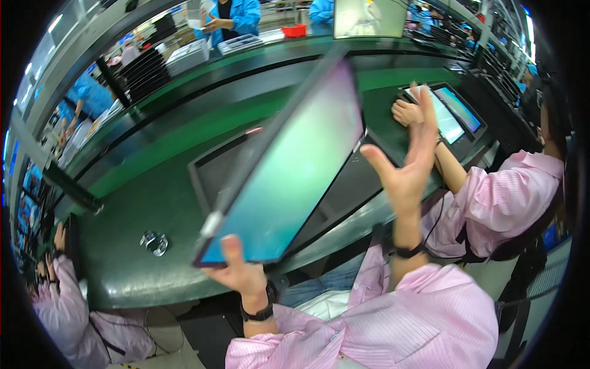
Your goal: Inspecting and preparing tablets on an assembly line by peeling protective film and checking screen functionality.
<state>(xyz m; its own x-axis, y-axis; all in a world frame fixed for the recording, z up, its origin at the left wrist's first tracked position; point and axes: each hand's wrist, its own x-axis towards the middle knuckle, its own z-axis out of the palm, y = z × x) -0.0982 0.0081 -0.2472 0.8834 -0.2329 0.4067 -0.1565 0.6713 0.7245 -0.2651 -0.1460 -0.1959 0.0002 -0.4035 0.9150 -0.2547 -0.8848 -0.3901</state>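
Note:
A lit flat display panel (295, 166) with a dark frame and a blue-green-purple screen stands tilted in front of me, partly blurred. My left hand (243, 273) grips its lower left corner, thumb over the screen side and fingers under the edge. To the right of the panel, my right hand (409, 169) is raised with thumb and fingers spread, holding nothing. It appears to be apart from the panel's right edge. Behind and below the panel lies a dark, shallow tray-like frame (212, 166) on the green bench (123, 215); the panel hides much of it.
A small clear, crumpled item (153, 243) lies on the bench at left. On the right, a co-worker in a pink sleeve (510, 187) handles a lit panel (452, 126). Another person's pink sleeve (64, 286) shows at far left. A monitor (369, 18) stands beyond the bench.

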